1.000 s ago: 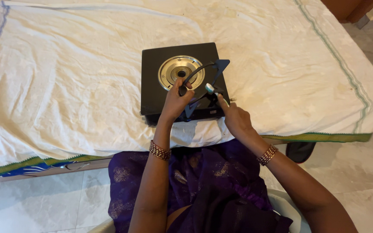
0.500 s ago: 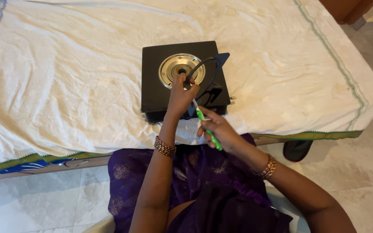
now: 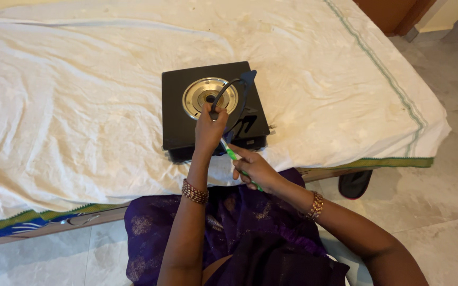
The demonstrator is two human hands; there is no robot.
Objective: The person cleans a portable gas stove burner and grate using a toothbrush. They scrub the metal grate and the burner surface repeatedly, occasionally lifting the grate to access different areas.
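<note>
Over the black single-burner stove (image 3: pixel 186 124): left hand (image 3: pixel 209 131) still clasps the tilted black pan support (image 3: pixel 238 97); right hand (image 3: pixel 254 168), gripping the green toothbrush (image 3: pixel 234 157), has now drawn back beneath it.

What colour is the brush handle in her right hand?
Green, clearest in the head view: slim plastic toothbrush handle.

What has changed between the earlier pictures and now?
The right hand drew its green toothbrush from the right side of the black metal pan support back toward the body, brush end now under the left hand. The left hand still grips the support above the black single-burner stove.
</note>
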